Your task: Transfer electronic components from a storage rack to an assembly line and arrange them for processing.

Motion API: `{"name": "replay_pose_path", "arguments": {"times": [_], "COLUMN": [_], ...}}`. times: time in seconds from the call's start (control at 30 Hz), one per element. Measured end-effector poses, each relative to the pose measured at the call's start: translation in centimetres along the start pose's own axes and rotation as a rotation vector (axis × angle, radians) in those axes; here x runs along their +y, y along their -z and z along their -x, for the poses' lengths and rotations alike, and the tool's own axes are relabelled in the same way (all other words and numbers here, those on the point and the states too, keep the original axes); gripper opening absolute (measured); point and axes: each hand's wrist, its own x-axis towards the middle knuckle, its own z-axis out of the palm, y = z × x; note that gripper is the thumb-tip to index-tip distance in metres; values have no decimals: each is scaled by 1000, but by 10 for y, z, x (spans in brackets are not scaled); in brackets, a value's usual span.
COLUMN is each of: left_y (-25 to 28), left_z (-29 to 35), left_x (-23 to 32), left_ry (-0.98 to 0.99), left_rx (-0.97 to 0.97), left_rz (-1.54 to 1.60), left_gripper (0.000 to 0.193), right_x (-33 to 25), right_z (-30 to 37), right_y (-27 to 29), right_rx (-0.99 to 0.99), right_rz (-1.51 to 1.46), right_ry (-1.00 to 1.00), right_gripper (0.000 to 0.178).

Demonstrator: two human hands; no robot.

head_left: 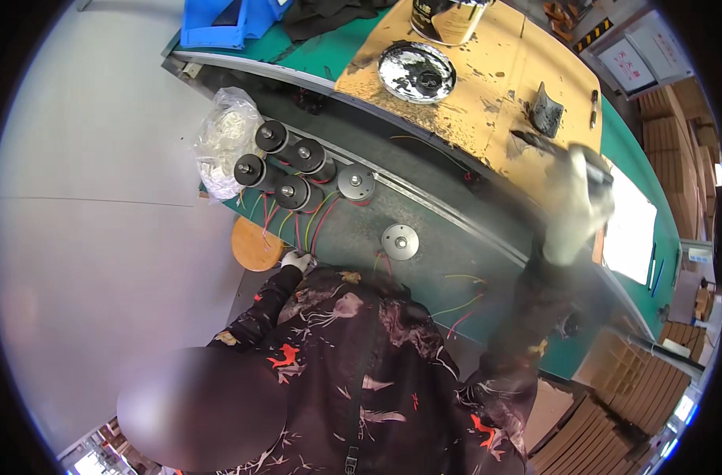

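Observation:
My right hand (576, 210), in a pale glove and smeared by motion, is raised over the right end of the cardboard. Its fingers appear wrapped round a dark, brush-like tool (544, 144), too blurred to name surely. At the bench's near edge is my gloved left hand (297, 261), fingers curled beside red and yellow wires; what they hold is hidden. Ahead of it several motors with black tops (294, 192) stand upright, grouped together. Two motors have bare silver tops, one beside the group (356, 183) and another (400, 241) nearer my body.
Cardboard (487, 103) smeared with black carries a paint-covered lid (416, 73), a tub (448, 20), a dark curved scrap (546, 111) and a marker (594, 109). A plastic bag (228, 142) lies left of the motors. A round stool (256, 244) stands below it. White paper (631, 226) lies right.

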Motion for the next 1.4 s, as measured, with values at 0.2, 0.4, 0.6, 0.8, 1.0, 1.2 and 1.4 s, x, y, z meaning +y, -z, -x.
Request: {"name": "replay_pose_path", "arguments": {"times": [0.2,0.4,0.6,0.8,1.0,1.2,1.4], "left_y": [-21,-47,-39,-39,-45,-52,-56], "left_z": [9,-11,6,8,4,-4,-6], "left_x": [17,-82,-80,-92,-113,-137,-144], "left_ry": [-25,74,157,200,172,163,191], "left_rx": [-61,190,177,151,8,-14,-108], "left_rz": [197,-30,51,28,-77,-87,-1], "left_gripper": [31,28,40,37,40,46,38], "right_x": [37,52,54,49,143,149,146], "right_z": [-46,-54,-48,62,161,183,183], "right_y": [-75,-124,-118,-76,-47,-47,-50], "right_rx": [-243,-412,-380,-317,-545,-541,-545], "right_rz": [136,505,393,237,197,312,340], "right_ry": [21,215,110,63,-322,-431,-481], "right_gripper": [29,38,35,10,13,14,14]}}
